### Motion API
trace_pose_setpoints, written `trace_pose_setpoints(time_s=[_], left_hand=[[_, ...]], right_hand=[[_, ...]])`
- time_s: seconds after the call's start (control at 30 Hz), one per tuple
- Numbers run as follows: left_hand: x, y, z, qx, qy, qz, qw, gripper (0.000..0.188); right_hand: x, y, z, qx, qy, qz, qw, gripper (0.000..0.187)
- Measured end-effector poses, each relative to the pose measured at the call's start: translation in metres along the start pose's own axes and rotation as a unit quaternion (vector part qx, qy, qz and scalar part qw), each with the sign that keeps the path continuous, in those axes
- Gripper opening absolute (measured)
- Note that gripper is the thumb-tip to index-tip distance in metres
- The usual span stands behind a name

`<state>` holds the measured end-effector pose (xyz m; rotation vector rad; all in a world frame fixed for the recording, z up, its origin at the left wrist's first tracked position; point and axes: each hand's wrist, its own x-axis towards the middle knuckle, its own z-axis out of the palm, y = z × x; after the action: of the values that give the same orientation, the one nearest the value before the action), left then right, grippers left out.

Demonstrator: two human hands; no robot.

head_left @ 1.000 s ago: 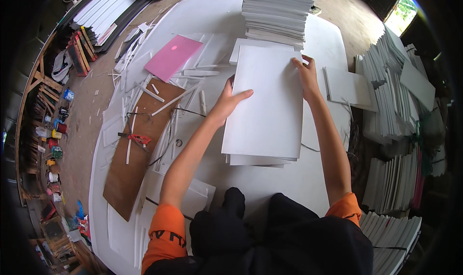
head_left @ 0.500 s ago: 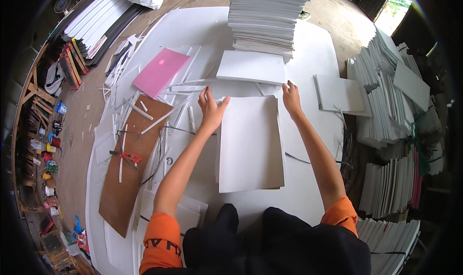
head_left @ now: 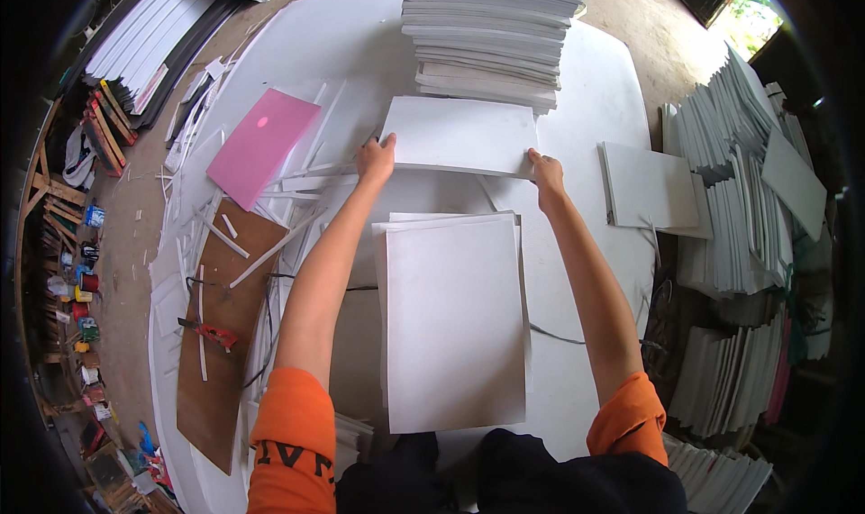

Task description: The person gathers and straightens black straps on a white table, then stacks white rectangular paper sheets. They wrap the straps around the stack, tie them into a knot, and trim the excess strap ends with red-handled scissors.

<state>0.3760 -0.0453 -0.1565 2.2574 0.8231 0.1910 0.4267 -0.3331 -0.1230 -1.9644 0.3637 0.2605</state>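
The grip of your left hand (head_left: 377,160) and that of your right hand (head_left: 547,170) are both clamped on a white panel (head_left: 461,134), one at each end near its closer corners, just in front of the tall stack of white panels (head_left: 491,41) on the white tabletop (head_left: 590,90). Nearer you, between your forearms, lies a low pile of white sheets (head_left: 455,325) with slightly uneven edges. Off to your left are a pink sheet (head_left: 261,149), white strips, and a brown board (head_left: 209,406) with a red tool (head_left: 214,335) on it.
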Motion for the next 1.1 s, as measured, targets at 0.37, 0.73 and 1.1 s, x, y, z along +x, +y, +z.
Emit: trace_pose_setpoints(time_s=[0.37,0.73,1.1], left_hand=[[-0.057,0.064,-0.056,-0.187,0.03,0.02,0.982,0.053],[-0.177,0.122,-0.092,-0.387,-0.103,0.067,0.914,0.056],[-0.216,0.039,-0.165,-0.441,-0.14,0.083,0.883,0.064]], right_hand=[[-0.041,-0.047,-0.033,0.373,-0.044,-0.144,0.916,0.058],[-0.139,-0.094,-0.05,0.465,-0.047,-0.101,0.878,0.07],[-0.201,-0.103,-0.139,0.272,-0.052,-0.137,0.951,0.055]])
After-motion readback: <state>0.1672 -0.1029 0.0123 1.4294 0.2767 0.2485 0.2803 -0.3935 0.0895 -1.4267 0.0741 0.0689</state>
